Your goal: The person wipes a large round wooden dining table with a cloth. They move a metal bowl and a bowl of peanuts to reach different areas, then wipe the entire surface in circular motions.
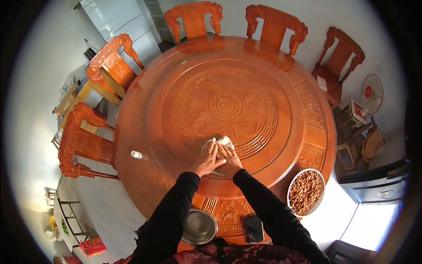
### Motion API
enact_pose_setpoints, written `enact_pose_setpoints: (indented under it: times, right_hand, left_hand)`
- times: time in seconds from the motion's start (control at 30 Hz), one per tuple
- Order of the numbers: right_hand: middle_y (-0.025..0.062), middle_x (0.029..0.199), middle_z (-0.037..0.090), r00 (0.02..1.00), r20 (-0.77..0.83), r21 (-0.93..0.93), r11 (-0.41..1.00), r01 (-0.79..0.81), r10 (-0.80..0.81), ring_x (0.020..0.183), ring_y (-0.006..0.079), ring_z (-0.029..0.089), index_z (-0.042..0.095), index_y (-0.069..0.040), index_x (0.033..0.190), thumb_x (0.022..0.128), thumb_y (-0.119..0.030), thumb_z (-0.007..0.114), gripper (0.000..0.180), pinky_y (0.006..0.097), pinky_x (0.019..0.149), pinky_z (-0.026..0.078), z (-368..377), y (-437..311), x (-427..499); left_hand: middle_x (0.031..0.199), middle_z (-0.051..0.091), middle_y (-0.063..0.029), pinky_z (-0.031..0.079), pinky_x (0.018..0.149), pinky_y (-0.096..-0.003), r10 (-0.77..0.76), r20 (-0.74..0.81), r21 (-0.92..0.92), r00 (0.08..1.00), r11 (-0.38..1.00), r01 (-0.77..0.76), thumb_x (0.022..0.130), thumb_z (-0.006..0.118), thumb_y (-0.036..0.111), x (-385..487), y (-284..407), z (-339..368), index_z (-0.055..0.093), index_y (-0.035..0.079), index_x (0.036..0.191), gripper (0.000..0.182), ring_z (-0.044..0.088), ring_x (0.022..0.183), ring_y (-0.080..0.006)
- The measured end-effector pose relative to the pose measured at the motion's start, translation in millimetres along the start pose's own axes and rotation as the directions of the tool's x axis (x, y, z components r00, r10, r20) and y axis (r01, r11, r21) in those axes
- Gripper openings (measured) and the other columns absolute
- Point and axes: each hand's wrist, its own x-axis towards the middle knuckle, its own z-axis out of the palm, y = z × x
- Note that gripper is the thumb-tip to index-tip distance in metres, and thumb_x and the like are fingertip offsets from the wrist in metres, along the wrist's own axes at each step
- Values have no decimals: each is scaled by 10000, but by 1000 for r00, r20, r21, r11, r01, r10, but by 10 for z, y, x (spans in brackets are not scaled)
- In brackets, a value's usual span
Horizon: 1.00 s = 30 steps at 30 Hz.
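A pale, crumpled cloth [226, 141] lies under both of my hands on the round carved wooden turntable [197, 180]. My left hand [207, 161] presses on the cloth's left part with the fingers stretched forward. Close against it, my right hand [230, 160] bears down on the right part, fingers also extended. The hands touch near the thumbs and cover most of the cloth. Ahead of them, fish carvings and a central round emblem [225, 106] decorate the turntable.
On the table's outer ring [130, 122] are a small white bottle [136, 154], a metal bowl [199, 227], a dark phone [255, 230] and a basket of brown nuts or beans [305, 191]. Carved chairs [194, 21] surround the table. A fan [372, 92] stands right.
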Motion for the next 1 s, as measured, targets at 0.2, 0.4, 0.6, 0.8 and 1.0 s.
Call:
enact_pose_setpoints:
  times: [0.2, 0.4, 0.6, 0.8, 1.0]
  right_hand:
    - [96, 1591, 193, 999, 26, 7, 999, -40, 39, 1465, 268, 186, 253, -148, 1526, 944, -403, 450, 665, 461, 1185, 144, -154, 217, 830]
    - [109, 1577, 234, 993, -47, -88, 990, -112, 108, 1453, 266, 216, 253, -151, 1529, 918, -478, 458, 723, 462, 1175, 151, -127, 443, 1278]
    - [124, 1584, 215, 987, -55, -76, 985, -156, 152, 1468, 276, 175, 222, -150, 1537, 887, -537, 485, 801, 470, 1185, 115, -199, 442, 1034]
    - [133, 1580, 222, 983, -61, -125, 975, -182, 175, 1467, 286, 180, 240, -138, 1531, 874, -535, 512, 814, 467, 1178, 139, -174, 278, 374]
    - [141, 1584, 206, 960, 52, -160, 952, -263, 274, 1479, 286, 145, 251, -140, 1528, 899, -413, 520, 736, 462, 1190, 94, -259, -26, -623]
  left_hand:
    - [1577, 126, -225, 244, 1167, -441, -120, -132, -28, 984, 993, 118, 953, 477, 523, 675, -369, -120, 253, -61, 1471, 812, 191, 1447, -377]
    - [1575, 175, -200, 168, 1183, -452, -160, -241, -25, 957, 987, 159, 970, 433, 508, 1216, -526, -152, 302, -26, 1469, 743, 172, 1457, -354]
    - [1555, 230, -215, 217, 1151, -493, -90, -367, -15, 926, 996, 91, 950, 479, 496, 1204, -390, 93, 349, -9, 1450, 723, 237, 1427, -377]
    - [1544, 249, -223, 230, 1144, -500, 22, -367, -27, 930, 999, -34, 923, 543, 452, 784, -28, 354, 354, -15, 1444, 725, 263, 1413, -387]
    - [1559, 192, -240, 192, 1162, -480, 144, -116, -58, 983, 987, -152, 928, 499, 548, 96, 551, 475, 309, -74, 1451, 834, 196, 1448, -373]
